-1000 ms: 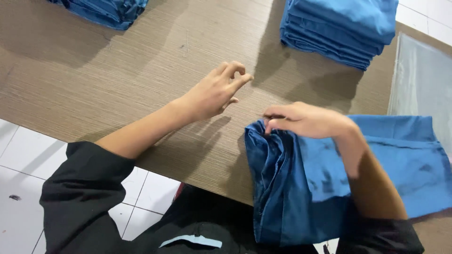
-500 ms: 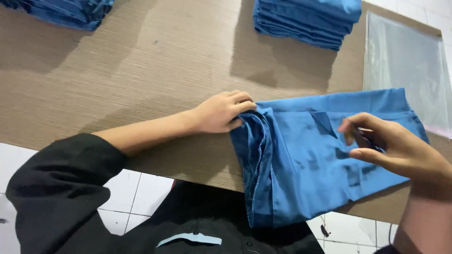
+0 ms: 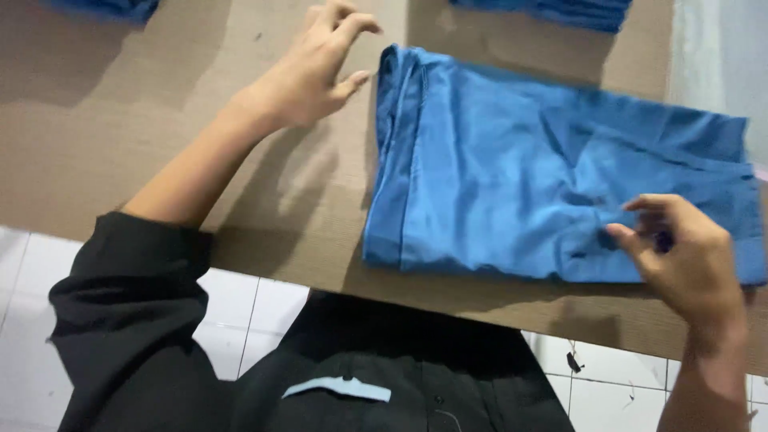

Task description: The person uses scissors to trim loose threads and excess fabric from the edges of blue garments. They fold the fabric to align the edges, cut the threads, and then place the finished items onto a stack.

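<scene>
A folded blue garment (image 3: 512, 168) lies flat on the brown table (image 3: 144, 136), its thick folded edge to the left. My left hand (image 3: 308, 72) hovers just left of that edge, fingers spread, holding nothing; the thumb is close to the cloth. My right hand (image 3: 680, 256) is over the garment's lower right corner, fingers curled and apart, fingertips at the fabric. I cannot tell whether it pinches the cloth. Both forearms come out of black sleeves.
A stack of folded blue garments (image 3: 552, 10) sits at the far edge and another blue pile (image 3: 112, 6) at the far left. A clear plastic sheet (image 3: 720, 56) lies at the right. The table's near edge runs above white floor tiles (image 3: 240, 312).
My left hand let go of the garment's bunched left edge and lifted away. The garment now lies spread flat, farther onto the table. My right hand shifted to its lower right corner.
</scene>
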